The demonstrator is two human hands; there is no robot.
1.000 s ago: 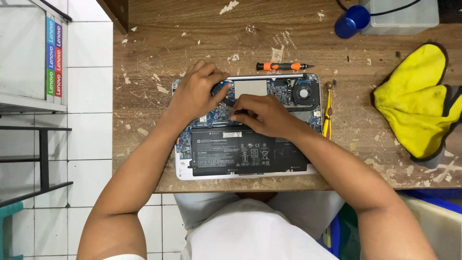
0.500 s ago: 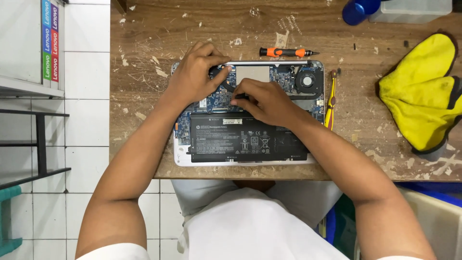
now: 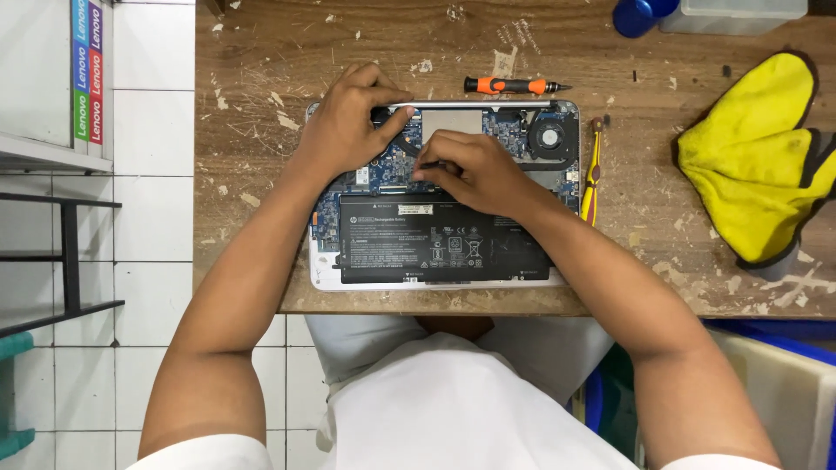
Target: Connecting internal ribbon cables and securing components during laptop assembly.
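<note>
An opened laptop (image 3: 557, 277) lies bottom-up on the worn wooden table (image 3: 662, 244), its blue circuit board, fan (image 3: 549, 137) and large black battery (image 3: 435, 248) exposed. My left hand (image 3: 348, 126) rests on the upper left of the board, fingers curled by the far edge. My right hand (image 3: 470, 170) sits over the middle of the board just above the battery, fingertips pinched down on a small part that I cannot make out.
An orange-and-black screwdriver (image 3: 514, 85) lies beyond the laptop. A yellow-handled tool (image 3: 592, 174) lies along its right side. A yellow cloth (image 3: 758, 165) is at the right, a blue cap (image 3: 640, 16) and clear box at the top. A shelf (image 3: 52, 157) stands left.
Both hands stay on the circuit board with only slight finger shifts. The view has drifted a little, so the laptop sits slightly lower and more centred in frame.
</note>
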